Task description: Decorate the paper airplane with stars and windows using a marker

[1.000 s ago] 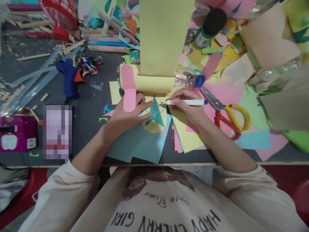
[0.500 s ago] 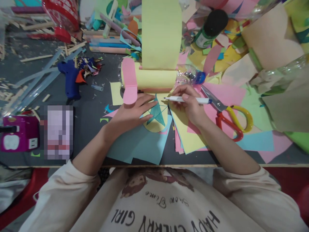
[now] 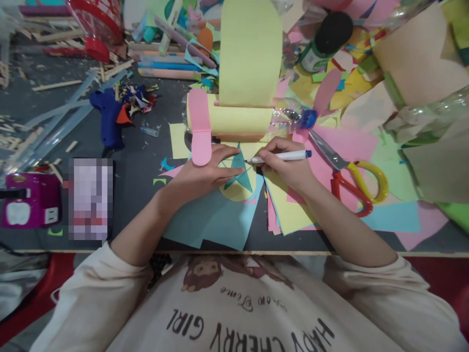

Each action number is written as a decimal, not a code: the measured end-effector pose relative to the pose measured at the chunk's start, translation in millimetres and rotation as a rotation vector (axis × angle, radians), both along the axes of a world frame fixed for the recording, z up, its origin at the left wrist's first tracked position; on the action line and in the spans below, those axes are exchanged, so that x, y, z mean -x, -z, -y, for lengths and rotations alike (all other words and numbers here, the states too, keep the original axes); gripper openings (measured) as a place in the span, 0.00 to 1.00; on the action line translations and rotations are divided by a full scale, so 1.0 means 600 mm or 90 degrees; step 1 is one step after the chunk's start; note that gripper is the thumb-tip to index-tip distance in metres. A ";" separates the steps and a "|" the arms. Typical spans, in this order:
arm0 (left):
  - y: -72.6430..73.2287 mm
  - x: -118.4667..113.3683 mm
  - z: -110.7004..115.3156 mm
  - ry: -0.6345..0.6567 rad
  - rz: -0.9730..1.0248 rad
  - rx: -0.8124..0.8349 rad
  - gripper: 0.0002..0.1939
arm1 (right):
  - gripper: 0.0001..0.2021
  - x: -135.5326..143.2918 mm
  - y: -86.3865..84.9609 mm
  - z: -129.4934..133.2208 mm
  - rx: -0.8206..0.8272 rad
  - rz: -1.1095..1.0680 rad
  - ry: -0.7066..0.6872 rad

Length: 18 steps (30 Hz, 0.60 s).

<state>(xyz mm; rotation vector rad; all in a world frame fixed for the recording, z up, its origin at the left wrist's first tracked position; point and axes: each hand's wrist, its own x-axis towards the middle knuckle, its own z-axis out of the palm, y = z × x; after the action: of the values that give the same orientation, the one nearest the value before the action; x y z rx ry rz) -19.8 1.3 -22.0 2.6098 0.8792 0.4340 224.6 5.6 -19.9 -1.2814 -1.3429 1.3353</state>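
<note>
Between my hands lies a pale yellow paper disc (image 3: 229, 191) with a blue-green star (image 3: 240, 181) partly coloured on it. My left hand (image 3: 208, 171) rests flat over the disc's left side, fingers stretched out and apart. A white marker pen (image 3: 289, 156) is pinched in my right hand (image 3: 284, 164), its dark tip at the star's right arm. Blue paper (image 3: 216, 222) lies under the disc. Just beyond it a plastic bottle wrapped in yellow paper (image 3: 238, 121) lies on its side, with a pink rounded strip (image 3: 201, 127) hanging over its left end, beside my left fingers.
Scissors (image 3: 342, 168) with red and yellow handles lie right of my right hand, on coloured paper sheets. Left are a blue glue gun (image 3: 110, 117), a phone (image 3: 91, 199) and a purple box (image 3: 32, 200). A black-capped green bottle (image 3: 326, 41) stands among scraps at the back.
My right hand has brought the pen tip down and left onto the star, the pen now lying flatter. My left fingers have shifted slightly right over the disc. The view has moved a little.
</note>
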 end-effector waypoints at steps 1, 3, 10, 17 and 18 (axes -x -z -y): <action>-0.001 -0.001 0.000 -0.003 -0.002 0.007 0.18 | 0.15 0.000 0.000 0.000 0.002 -0.001 0.001; -0.005 -0.003 0.001 -0.006 -0.013 0.021 0.18 | 0.13 0.001 0.000 0.001 0.003 -0.005 0.003; -0.014 -0.006 0.000 -0.004 -0.010 0.040 0.17 | 0.10 0.001 -0.005 0.002 0.006 0.023 -0.004; -0.008 -0.003 0.001 -0.013 0.002 0.054 0.18 | 0.11 0.002 -0.011 0.000 0.010 0.031 -0.026; -0.008 -0.002 0.002 -0.012 0.003 0.055 0.18 | 0.10 0.002 -0.012 0.001 0.014 0.031 -0.028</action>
<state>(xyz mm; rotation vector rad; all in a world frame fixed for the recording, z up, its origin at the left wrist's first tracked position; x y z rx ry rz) -18.3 0.3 -17.4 2.5226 0.9023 0.3969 223.4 5.3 -12.8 -1.3143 -1.4003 1.3598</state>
